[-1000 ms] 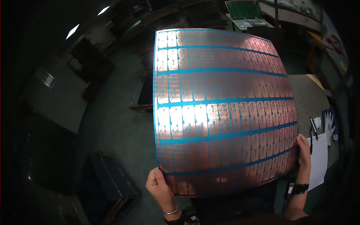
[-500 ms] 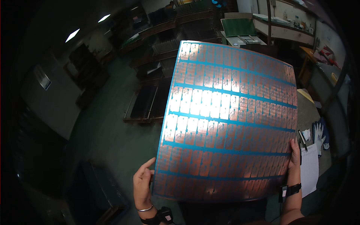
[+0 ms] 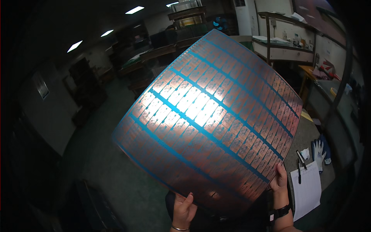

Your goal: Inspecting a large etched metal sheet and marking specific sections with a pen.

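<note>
A large thin circuit board panel [image 3: 232,127], copper-coloured with blue bands between rows of small rectangles, fills the middle of the view. It is held up at a slant, one corner pointing away from me, and bright light glares off its left half. At its near lower edge my left hand [image 3: 184,208] grips the panel, thumb on the face and fingers hidden behind. On the right lower edge my right hand [image 3: 279,177] is closed around the rim, its fingers partly behind the panel. A bracelet circles my left wrist, and a black strap is on my right wrist.
To the right, a grey table [image 3: 305,139] bears a written sheet [image 3: 306,189], pens [image 3: 299,170], white gloves [image 3: 319,154] and a crumpled white scrap [image 3: 305,154]. Shelves [image 3: 288,46] with bottles stand behind. Dark racks are at the back, and a dark angular object [image 3: 94,205] sits low on the left.
The panel has turned clockwise from nearly upright to a slant. My left hand, earlier open at its left edge, has moved right and down and now grips it. The view has shifted slightly.
</note>
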